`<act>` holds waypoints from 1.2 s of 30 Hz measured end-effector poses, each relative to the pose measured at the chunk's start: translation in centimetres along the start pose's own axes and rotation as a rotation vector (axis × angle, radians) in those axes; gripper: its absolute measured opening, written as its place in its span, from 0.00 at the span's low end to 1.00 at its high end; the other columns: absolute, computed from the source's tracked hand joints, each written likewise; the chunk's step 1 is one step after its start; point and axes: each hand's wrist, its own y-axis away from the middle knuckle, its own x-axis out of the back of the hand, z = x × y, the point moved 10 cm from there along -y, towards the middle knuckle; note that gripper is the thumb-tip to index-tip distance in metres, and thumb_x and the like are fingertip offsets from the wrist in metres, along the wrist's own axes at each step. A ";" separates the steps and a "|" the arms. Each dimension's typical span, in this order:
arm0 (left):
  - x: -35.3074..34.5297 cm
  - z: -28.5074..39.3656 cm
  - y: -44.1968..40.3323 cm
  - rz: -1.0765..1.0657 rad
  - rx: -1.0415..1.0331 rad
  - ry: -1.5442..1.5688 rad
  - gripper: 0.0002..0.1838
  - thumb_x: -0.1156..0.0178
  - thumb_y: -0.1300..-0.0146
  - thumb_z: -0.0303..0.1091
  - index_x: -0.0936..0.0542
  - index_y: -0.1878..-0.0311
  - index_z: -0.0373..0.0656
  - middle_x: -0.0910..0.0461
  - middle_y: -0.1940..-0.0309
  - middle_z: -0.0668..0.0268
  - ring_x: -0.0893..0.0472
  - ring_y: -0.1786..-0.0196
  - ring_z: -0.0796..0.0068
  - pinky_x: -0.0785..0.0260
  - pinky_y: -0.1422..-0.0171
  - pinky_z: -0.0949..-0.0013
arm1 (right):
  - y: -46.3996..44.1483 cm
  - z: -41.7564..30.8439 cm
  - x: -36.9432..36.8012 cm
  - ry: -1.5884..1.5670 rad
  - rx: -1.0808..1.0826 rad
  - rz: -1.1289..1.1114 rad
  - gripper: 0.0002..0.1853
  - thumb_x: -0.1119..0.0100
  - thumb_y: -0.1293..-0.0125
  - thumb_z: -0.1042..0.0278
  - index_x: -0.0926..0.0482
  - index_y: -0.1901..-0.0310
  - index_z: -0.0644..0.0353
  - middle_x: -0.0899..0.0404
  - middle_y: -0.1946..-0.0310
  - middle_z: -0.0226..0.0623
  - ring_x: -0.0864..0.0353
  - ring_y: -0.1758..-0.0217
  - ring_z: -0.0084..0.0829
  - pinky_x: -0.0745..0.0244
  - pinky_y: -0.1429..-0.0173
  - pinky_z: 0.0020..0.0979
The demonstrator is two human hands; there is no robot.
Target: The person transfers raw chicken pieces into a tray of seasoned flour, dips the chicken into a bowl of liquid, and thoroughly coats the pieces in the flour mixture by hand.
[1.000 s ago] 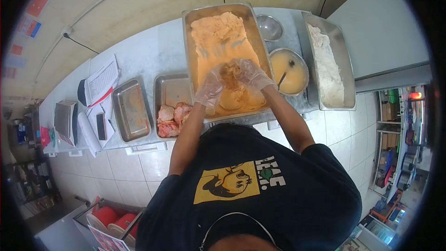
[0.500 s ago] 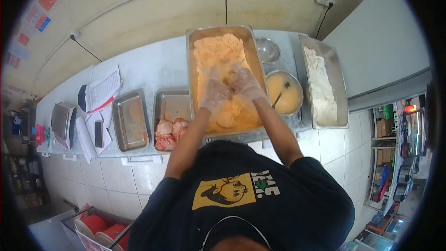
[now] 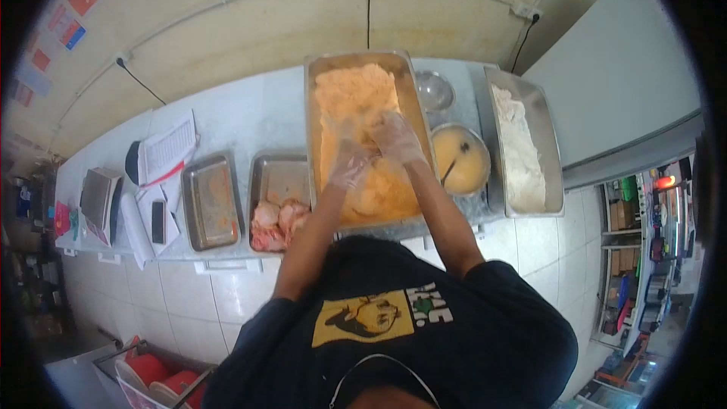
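Both hands wear clear plastic gloves and are inside a deep metal tray of orange, seasoned-looking flour. My left hand is low at the tray's middle, its fingers smeared by motion and partly lost against the flour. Close beside it, my right hand is bent inward, with its fingertips blurred. A brownish patch shows between the hands, but I cannot make out whether it is a piece of food or flour. Left of this tray, raw chicken pieces lie in a smaller metal tray.
A bowl of yellowish liquid with a dark-handled utensil stands right of the flour, below a small metal bowl. Further right is a tray of white flour. A stained tray, a phone, papers and a scale are leftward.
The whole view has shifted slightly, with the table lower in the frame. Both hands stay in the orange flour, close together, with small blurred finger movements.
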 end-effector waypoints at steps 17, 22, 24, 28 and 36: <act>7.7 -7.0 0.8 0.012 0.349 -1.533 0.17 0.39 0.36 0.37 0.26 0.46 0.43 0.20 0.54 0.54 0.20 0.51 0.59 0.29 0.49 0.57 | 4.3 8.3 -12.4 -0.208 -0.418 -0.112 0.25 0.28 0.50 0.62 0.22 0.50 0.60 0.19 0.50 0.49 0.18 0.47 0.47 0.22 0.47 0.41; 5.8 -6.4 1.2 0.055 0.242 -1.404 0.19 0.39 0.39 0.32 0.27 0.45 0.42 0.22 0.48 0.50 0.24 0.42 0.54 0.33 0.38 0.54 | 6.4 8.9 -11.8 -0.233 -0.604 -0.136 0.25 0.26 0.51 0.58 0.20 0.53 0.60 0.19 0.48 0.48 0.20 0.43 0.45 0.23 0.43 0.43; 7.5 -7.7 0.6 0.030 0.085 -1.461 0.22 0.37 0.42 0.32 0.27 0.43 0.42 0.22 0.50 0.52 0.24 0.44 0.52 0.33 0.39 0.53 | 6.3 9.8 -11.5 -0.189 -0.582 -0.034 0.25 0.26 0.52 0.57 0.20 0.54 0.59 0.19 0.49 0.47 0.20 0.44 0.44 0.23 0.43 0.44; 9.1 -9.8 0.6 0.015 0.111 -1.586 0.25 0.39 0.39 0.33 0.30 0.38 0.42 0.24 0.45 0.54 0.25 0.41 0.57 0.31 0.38 0.57 | 6.0 16.0 -20.3 -0.213 -0.529 -0.154 0.21 0.27 0.50 0.59 0.18 0.54 0.54 0.18 0.50 0.44 0.18 0.48 0.41 0.22 0.45 0.42; 6.8 -7.3 1.4 -0.007 0.035 -1.627 0.30 0.40 0.35 0.31 0.36 0.30 0.40 0.29 0.36 0.58 0.27 0.36 0.65 0.28 0.35 0.64 | 6.5 12.0 -15.2 -0.651 -0.581 0.001 0.16 0.33 0.46 0.67 0.18 0.54 0.58 0.16 0.55 0.42 0.16 0.51 0.35 0.22 0.50 0.36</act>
